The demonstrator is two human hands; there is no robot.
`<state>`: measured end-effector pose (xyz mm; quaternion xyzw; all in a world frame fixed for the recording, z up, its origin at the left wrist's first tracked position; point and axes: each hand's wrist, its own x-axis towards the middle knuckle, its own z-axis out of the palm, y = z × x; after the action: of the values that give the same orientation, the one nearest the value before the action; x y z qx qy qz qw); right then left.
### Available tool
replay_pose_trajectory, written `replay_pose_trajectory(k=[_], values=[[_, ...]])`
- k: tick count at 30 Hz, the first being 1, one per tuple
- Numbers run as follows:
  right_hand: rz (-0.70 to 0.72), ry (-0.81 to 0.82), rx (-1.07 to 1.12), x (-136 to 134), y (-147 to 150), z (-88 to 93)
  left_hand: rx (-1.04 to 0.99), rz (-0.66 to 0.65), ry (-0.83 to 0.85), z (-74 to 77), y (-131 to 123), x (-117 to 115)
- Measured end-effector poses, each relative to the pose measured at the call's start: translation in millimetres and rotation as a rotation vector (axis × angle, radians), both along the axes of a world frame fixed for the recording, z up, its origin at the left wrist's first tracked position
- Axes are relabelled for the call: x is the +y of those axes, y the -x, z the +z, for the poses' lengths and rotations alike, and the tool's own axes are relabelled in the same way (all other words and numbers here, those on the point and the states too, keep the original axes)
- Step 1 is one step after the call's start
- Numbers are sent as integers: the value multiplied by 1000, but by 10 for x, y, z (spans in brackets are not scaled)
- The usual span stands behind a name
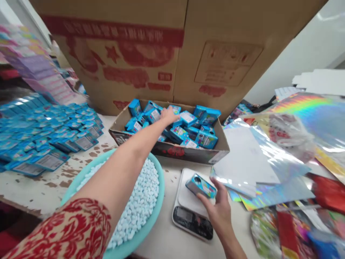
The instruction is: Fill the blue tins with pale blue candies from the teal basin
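Note:
My left hand [169, 116] reaches across into a low open carton [172, 149] heaped with small blue boxes [206, 138]. Its fingers and thumb are around one small blue box [175, 109] at the back of the heap; the fingertips are partly hidden. With thumb and fingers my right hand [219, 205] grips another blue box [201, 186], tilted over the white pan of a digital scale [185, 196]. Whether that box touches the pan I cannot tell. Below my left forearm stands a turquoise basin [159, 194] full of pale blue candy-like pieces [137, 212].
Rows of blue packs [48, 133] cover the table's left side, with pink and purple stacks [40, 68] behind. A large cardboard box [151, 72] stands behind the carton. On the right lie white sheets [242, 154], shiny film [285, 196] and colourful bags [293, 230].

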<state>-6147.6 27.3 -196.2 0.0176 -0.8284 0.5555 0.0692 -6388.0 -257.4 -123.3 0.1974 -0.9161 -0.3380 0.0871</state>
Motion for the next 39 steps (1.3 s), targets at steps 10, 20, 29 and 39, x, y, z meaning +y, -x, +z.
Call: replay_pose_trajectory(k=[10, 20, 29, 39], values=[[-30, 653, 63, -210, -279, 810, 484, -265, -57, 596, -1446, -243], [527, 1047, -537, -1249, -745, 934, 422, -352, 164, 186, -3489, -263], [865, 810, -768, -853, -1087, 809, -89, -169, 269, -469, -3168, -1044], [575, 614, -560, -735, -879, 623, -237, -188, 297, -450, -3081, -557]])
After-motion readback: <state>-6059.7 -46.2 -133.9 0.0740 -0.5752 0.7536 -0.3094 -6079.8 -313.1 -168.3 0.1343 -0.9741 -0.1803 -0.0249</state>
